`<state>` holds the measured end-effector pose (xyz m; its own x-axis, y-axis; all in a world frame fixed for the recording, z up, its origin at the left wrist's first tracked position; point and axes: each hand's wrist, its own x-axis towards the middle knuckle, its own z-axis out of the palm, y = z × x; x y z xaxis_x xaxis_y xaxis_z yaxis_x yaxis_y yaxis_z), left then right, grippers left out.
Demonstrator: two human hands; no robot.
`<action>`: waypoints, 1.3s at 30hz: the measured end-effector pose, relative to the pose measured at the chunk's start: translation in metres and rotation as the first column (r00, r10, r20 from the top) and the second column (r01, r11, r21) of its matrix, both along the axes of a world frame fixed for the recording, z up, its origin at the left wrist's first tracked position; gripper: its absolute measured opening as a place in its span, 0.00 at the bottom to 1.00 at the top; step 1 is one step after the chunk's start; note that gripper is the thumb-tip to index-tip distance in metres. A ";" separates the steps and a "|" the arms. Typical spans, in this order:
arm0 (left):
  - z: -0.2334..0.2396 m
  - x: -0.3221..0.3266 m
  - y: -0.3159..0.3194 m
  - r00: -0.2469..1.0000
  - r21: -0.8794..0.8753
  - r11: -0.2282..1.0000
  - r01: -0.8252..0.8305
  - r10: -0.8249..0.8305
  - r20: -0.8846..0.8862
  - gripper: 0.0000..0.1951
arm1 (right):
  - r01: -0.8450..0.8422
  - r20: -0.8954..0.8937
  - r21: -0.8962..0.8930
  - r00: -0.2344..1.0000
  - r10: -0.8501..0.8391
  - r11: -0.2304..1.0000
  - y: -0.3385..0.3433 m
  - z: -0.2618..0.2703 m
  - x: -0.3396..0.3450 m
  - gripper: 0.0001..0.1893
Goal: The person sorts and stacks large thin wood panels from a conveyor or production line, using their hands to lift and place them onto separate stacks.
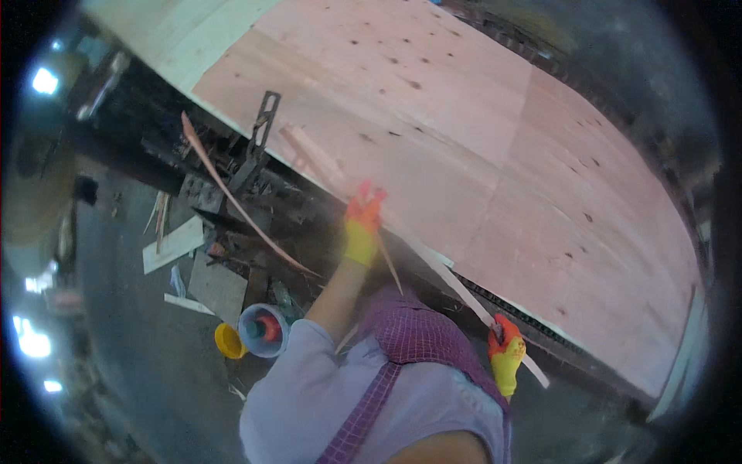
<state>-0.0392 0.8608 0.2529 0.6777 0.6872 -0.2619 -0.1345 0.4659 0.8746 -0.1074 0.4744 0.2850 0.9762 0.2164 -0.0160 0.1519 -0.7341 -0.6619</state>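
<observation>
In front of me lies a broad pinkish wood veneer sheet (440,151) with dark knots. My left hand (364,217), in an orange and yellow work glove, is at the sheet's near edge, its fingers around a long thin wood strip (429,255). This strip slants down to my right hand (505,351), gloved alike, which also grips it; its end sticks out past that hand. A short wood sliver (389,264) hangs below my left hand. Blur hides how the pieces pass through my left fingers.
A slotted metal bracket (265,124) stands up at the sheet's left edge. Beside it a curved wood strip (232,197) hangs over dark machinery. On the floor are a bucket (246,313), a yellow round container (229,341), and wood scraps (174,245).
</observation>
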 end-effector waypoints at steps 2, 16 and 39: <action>-0.008 -0.004 0.006 1.000 -0.029 0.999 -0.025 0.025 0.007 0.26 | -0.071 0.035 -0.068 0.997 0.073 0.995 -0.002 0.001 0.004 0.21; -0.029 0.007 0.099 0.980 0.101 0.975 -0.198 0.194 0.052 0.25 | -0.386 -0.060 0.001 0.921 0.385 0.923 0.023 0.006 0.032 0.27; -0.089 0.020 0.249 0.888 0.443 0.796 -0.413 0.460 0.001 0.30 | -0.712 -0.058 0.029 0.700 0.712 0.702 0.253 -0.064 0.149 0.29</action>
